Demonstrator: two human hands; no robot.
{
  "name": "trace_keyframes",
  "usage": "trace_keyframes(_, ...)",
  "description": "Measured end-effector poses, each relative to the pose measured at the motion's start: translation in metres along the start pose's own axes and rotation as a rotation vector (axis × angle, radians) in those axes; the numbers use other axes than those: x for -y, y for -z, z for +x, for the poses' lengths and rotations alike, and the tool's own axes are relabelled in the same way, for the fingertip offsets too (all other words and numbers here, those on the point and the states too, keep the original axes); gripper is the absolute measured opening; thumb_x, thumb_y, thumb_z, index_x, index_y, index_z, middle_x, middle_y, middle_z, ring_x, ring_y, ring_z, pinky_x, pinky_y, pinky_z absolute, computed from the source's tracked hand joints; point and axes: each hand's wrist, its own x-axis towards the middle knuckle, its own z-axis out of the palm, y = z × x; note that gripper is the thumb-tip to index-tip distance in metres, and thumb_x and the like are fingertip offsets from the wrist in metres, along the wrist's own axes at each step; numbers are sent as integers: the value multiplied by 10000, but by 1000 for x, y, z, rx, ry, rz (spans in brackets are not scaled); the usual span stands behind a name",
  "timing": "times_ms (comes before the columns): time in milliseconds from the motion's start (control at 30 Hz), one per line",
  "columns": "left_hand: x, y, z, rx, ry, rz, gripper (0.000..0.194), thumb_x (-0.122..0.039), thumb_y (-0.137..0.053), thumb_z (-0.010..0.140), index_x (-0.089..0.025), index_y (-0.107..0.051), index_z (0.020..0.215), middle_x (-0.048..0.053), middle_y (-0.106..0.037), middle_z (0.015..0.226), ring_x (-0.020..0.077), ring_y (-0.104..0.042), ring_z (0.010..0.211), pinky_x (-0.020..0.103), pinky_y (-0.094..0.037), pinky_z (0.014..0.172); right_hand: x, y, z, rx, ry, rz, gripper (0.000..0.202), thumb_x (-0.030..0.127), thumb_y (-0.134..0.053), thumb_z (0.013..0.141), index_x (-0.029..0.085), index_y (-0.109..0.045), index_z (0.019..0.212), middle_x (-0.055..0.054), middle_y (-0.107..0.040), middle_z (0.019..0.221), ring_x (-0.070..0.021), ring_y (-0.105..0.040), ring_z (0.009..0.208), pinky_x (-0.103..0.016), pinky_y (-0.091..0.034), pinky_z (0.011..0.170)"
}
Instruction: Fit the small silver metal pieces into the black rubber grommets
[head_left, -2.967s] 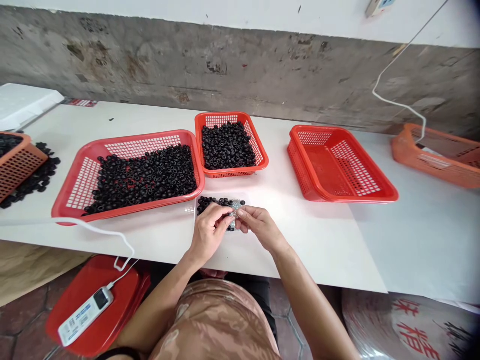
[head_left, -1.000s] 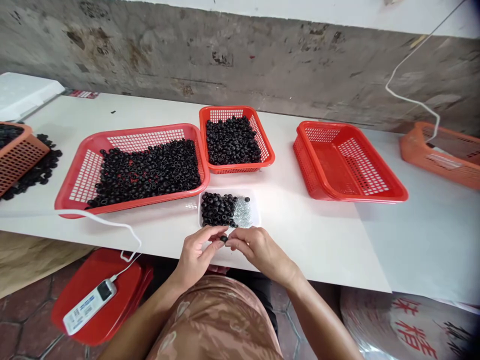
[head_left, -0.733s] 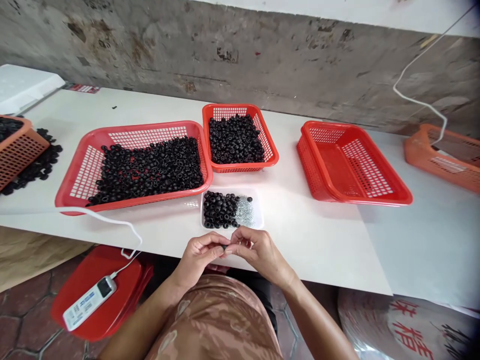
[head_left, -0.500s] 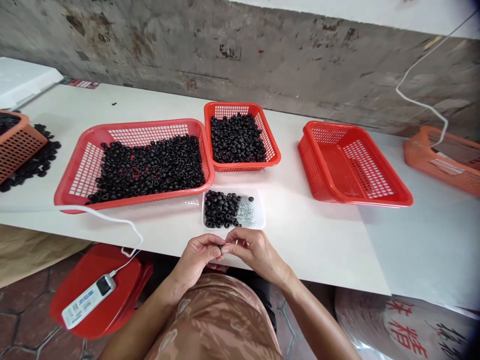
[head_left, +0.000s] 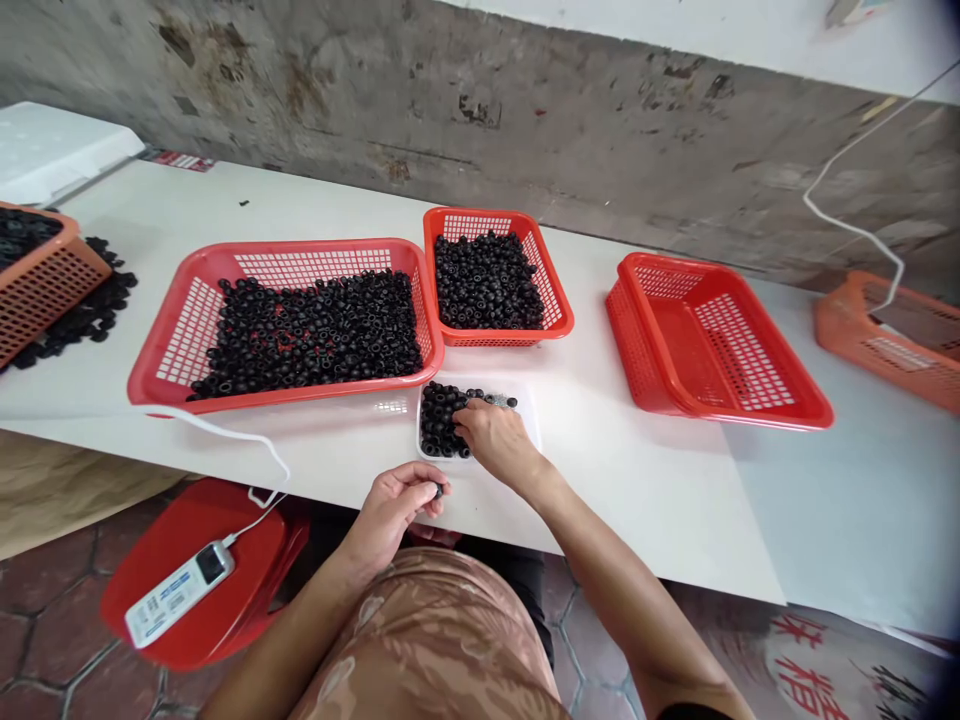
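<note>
Near the table's front edge, my left hand [head_left: 401, 502] pinches a small black ring-shaped part [head_left: 438, 491] between thumb and fingers. My right hand [head_left: 491, 435] reaches into a shallow white tray [head_left: 531, 410], its fingertips down among the black parts [head_left: 441, 420] there. Whether those fingertips hold a part is hidden. Small clear pieces [head_left: 497, 399] show beyond the right hand, mostly covered by it. Behind the tray stand a wide red basket [head_left: 300, 398] and a smaller red basket [head_left: 559, 325], both holding many black parts.
An empty red basket [head_left: 667, 375] stands to the right, with an orange basket [head_left: 885, 350] beyond it. At the far left, another orange basket [head_left: 56, 285] sits beside loose black parts [head_left: 82, 315]. A white cable [head_left: 225, 432] crosses the table edge to a power bank [head_left: 180, 595] on a red stool [head_left: 247, 590].
My right hand has left my left hand and moved up into the white tray. The left hand stays near the table edge with the black part. The view has shifted slightly.
</note>
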Motion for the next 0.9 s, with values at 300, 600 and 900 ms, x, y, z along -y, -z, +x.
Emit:
trace_keyframes(300,-4,-5,1,-14,-12,-7,187,-288,-808,734,-150,-766,853,44,-707,793,88,-566,624,199,-423,601,-9,0,2,-2,54,10,158,157,-542,931,138,-690,985,-116,-682,1012,-224,-680,849,-285,-464,690)
trace_keyframes(600,-22,-22,4,-31,-53,0,292,-355,-860,722,-157,-776,920,30,-690,737,81,-557,585,199,-401,561,-28,19,-38,-331,395,620,30,184,-642,905,184,-623,928,1,-599,836,-105,-517,676,-227,-449,647)
trace_keyframes(900,-25,-44,14,-62,-107,82,319,-408,-873,690,-140,-802,848,21,-650,613,103,-536,582,231,-403,588,-16,25,-59,-504,630,346,171,160,-521,1006,181,-602,1156,-83,-675,1066,-183,-631,988,-344,-465,877)
